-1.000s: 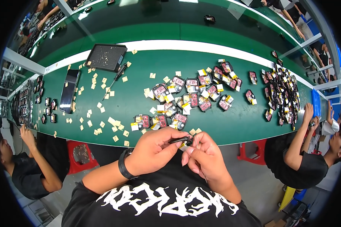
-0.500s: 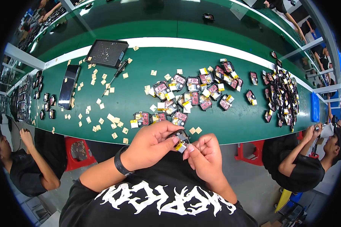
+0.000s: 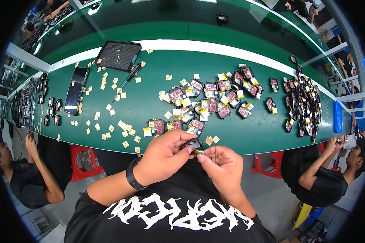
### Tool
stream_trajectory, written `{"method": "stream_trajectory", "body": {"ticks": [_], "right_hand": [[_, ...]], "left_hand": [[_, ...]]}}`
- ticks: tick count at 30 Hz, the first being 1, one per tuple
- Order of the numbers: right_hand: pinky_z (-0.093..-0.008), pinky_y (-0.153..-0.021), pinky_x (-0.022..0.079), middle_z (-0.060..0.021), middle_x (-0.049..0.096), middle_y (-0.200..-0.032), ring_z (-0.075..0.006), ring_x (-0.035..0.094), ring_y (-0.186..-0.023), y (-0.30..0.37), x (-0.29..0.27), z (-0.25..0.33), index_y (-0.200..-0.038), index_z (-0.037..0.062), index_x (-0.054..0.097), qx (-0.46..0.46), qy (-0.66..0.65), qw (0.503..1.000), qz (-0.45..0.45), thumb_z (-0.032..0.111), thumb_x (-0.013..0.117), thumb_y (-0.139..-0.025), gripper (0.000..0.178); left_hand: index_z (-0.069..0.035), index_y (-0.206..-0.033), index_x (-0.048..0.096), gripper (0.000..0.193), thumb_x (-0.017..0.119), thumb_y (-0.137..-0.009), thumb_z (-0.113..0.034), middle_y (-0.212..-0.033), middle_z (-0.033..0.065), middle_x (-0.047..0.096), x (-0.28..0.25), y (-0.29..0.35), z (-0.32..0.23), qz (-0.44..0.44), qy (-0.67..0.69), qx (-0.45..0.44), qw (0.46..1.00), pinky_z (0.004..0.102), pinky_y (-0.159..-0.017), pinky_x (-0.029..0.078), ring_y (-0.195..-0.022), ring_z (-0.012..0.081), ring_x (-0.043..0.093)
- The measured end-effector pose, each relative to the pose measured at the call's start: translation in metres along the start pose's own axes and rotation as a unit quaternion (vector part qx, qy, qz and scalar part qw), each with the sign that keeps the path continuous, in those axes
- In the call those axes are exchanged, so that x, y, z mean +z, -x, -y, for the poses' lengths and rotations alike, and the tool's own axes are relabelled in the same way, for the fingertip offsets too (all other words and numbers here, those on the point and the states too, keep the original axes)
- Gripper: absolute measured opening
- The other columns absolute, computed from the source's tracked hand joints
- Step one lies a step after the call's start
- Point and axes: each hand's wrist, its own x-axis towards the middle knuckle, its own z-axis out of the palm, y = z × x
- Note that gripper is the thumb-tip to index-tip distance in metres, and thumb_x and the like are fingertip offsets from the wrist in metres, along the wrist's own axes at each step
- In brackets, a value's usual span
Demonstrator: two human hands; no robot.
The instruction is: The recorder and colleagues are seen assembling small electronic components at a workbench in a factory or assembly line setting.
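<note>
My left hand [image 3: 160, 156] is closed around a small black device housing [image 3: 192, 143], gripping its edges between thumb and fingers just over the table's front edge. A small silver battery-like pack with yellow tape [image 3: 200, 152] sticks out at the housing's lower right. Thumb and forefinger of my right hand [image 3: 225, 164] pinch this pack at its outer end. Part of the pack is hidden by the fingertips. Just beyond my hands, similar open housings with pink-red boards [image 3: 195, 126] lie on the green table [image 3: 150, 97], many with white-and-yellow packs attached.
Dense black units [image 3: 304, 101] are heaped at the right, beside a blue tray [image 3: 338, 116]. Small tan squares [image 3: 125, 126] lie scattered leftward, near a screwdriver [image 3: 130, 75], a black tray [image 3: 118, 56] and a dark phone-like slab [image 3: 76, 91]. People sit on both sides.
My right hand has shifted slightly right and its fingers now grip the pack's end. The pack has swung from hanging downward to pointing right. The housing stays in my left hand.
</note>
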Motion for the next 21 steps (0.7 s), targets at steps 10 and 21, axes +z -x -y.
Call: {"method": "stream_trajectory", "body": {"ticks": [10, 21], "right_hand": [[-0.0196, -0.054, 0.045, -0.0054, 0.066, -0.081, -0.0051, 0.059, -0.064, -0.0059, 0.0002, -0.0005, -0.095, -0.0038, 0.068, -0.195, 0.240, 0.951, -0.021, -0.001, 0.074, -0.083, 0.013], [-0.0222, -0.055, 0.043, -0.0063, 0.064, -0.081, -0.0074, 0.055, -0.062, -0.0096, 0.0056, -0.0057, -0.095, -0.0027, 0.068, -0.200, 0.235, 0.951, -0.027, 0.003, 0.073, -0.086, 0.011]], "left_hand": [[0.006, -0.120, 0.053, 0.025, 0.051, -0.095, 0.007, -0.111, 0.0093, 0.062, 0.0002, 0.0019, -0.0019, -0.005, -0.062, -0.008, 0.998, 0.0301, -0.092, 0.056, -0.103, 0.0133, 0.064], [0.007, -0.123, 0.051, 0.028, 0.048, -0.095, 0.009, -0.117, 0.0131, 0.061, -0.0032, -0.0037, 0.0023, 0.002, -0.113, -0.016, 0.994, 0.0316, -0.096, 0.054, -0.108, 0.0169, 0.063]]}}
